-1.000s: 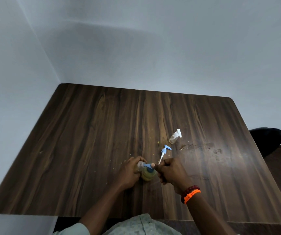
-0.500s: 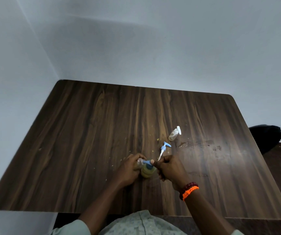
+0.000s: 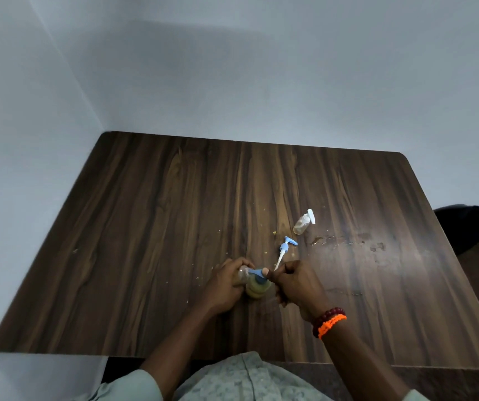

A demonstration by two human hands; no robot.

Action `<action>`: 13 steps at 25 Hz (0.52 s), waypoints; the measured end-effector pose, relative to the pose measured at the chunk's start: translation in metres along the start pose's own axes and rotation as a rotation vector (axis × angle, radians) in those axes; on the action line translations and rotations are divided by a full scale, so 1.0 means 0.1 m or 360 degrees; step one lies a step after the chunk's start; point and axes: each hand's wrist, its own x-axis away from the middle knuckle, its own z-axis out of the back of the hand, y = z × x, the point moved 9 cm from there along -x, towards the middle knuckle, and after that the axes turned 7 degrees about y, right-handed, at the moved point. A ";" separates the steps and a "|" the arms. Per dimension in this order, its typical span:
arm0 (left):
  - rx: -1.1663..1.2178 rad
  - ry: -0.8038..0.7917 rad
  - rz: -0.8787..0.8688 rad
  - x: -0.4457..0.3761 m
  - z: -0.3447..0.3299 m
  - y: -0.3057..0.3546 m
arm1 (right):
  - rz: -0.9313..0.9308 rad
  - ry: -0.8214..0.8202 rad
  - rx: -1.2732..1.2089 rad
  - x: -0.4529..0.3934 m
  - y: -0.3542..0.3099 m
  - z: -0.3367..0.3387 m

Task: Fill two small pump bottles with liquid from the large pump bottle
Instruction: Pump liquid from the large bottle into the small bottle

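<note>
A dark wooden table (image 3: 174, 227) is seen. Near its front edge, the large pump bottle (image 3: 257, 287) is pressed by the right hand (image 3: 296, 285); a small open bottle (image 3: 243, 274) is gripped at its spout by the left hand (image 3: 223, 285). A loose blue pump (image 3: 286, 250) and second small bottle (image 3: 304, 222) are laid beyond.

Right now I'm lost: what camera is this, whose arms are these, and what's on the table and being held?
There is one view, from a camera on the person's head, looking down. No machine: two bare hands. The left hand grips a small clear bottle. The right hand presses the blue pump of the large yellowish bottle. On the dark wooden table lie a loose blue-and-white pump and a second small clear bottle with a white cap.
</note>
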 end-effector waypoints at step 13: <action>-0.0023 -0.0037 0.0014 -0.02 -0.01 0.00 | 0.0029 0.0006 -0.0060 -0.01 -0.01 0.02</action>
